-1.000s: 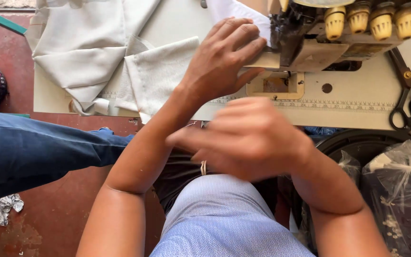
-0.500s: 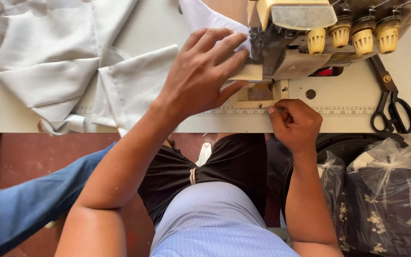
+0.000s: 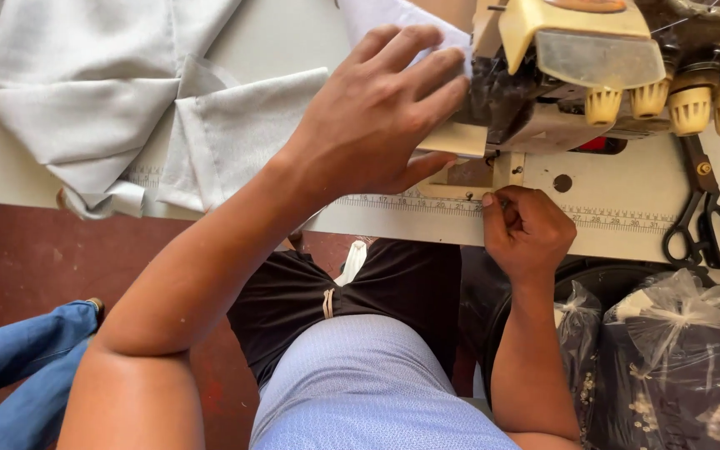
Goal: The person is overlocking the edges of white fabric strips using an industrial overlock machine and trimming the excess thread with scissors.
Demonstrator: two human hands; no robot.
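My left hand (image 3: 372, 117) lies flat, fingers spread, on pale grey fabric (image 3: 102, 92) beside the front of a cream sewing machine (image 3: 577, 67). A white strip of the fabric (image 3: 385, 17) runs under my fingers toward the machine. My right hand (image 3: 527, 229) is curled at the front edge of the white table (image 3: 627, 225), fingertips pinched together on the printed ruler strip (image 3: 377, 202); whether anything small is between them I cannot tell. The needle area is hidden behind my left hand.
Black-handled scissors (image 3: 702, 225) lie on the table's right side. Knotted clear plastic bags (image 3: 677, 358) stand on the floor at my right. Another person's leg in blue jeans (image 3: 18, 367) shows at lower left on the red floor (image 3: 52, 258).
My right hand dropped from in front of my chest to the table's front edge below the machine. My left hand stayed on the fabric; the view shifted closer and leftward.
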